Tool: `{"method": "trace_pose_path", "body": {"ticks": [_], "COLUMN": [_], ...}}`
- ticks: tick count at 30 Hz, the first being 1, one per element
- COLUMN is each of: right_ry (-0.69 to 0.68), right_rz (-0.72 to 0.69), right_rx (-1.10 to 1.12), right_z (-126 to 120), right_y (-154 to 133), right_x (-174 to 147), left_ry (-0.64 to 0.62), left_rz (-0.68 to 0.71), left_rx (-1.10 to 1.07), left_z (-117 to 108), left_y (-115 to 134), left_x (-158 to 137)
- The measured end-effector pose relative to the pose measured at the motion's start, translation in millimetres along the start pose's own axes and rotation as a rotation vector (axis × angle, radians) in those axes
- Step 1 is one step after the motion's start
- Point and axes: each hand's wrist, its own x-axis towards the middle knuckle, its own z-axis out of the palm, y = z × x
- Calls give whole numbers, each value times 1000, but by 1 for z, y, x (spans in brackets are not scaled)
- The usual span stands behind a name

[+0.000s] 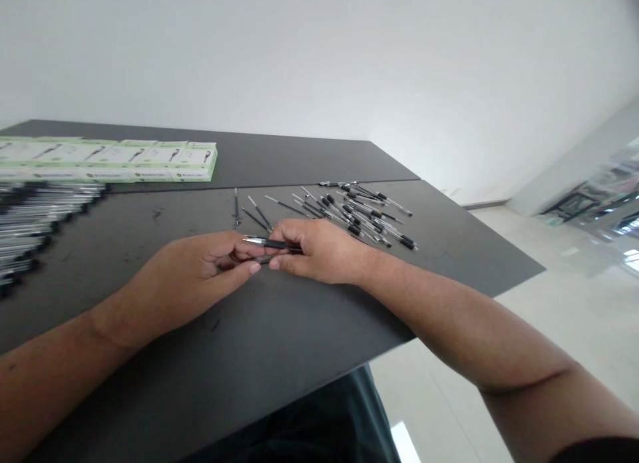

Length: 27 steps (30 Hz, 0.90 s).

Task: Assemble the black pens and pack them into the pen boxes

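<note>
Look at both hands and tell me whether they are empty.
No, the right hand holds a pen with a dark grip between its fingers.

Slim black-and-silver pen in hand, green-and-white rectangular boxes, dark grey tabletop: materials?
Slim black-and-silver pen: black part looks dull, probably plastic or rubber; silvery end shiny, metal or plastic.
Green-and-white rectangular boxes: likely printed card; flat faces, straight edges, printed pictures.
Dark grey tabletop: perhaps laminate or painted board; smooth, matt, even colour.
</note>
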Motion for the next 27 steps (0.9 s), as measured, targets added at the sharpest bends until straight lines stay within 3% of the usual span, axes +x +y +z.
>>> {"method": "trace_pose_path", "body": {"ticks": [6,17,27], "right_ry": [-27,-11,-2], "right_rz": [8,41,-8], "right_rx": [12,-21,-147], "right_z": [-3,-18,-18], "right_y": [3,10,15], "right_x": [-2,-5,-4], "left_ry": [6,146,252], "left_rz": [31,-152,-122], "left_rx": [-6,-192,-362], "left_z": [-1,-5,-1], "left_y": [0,-10,-9], "left_x": [-1,1,2]}}
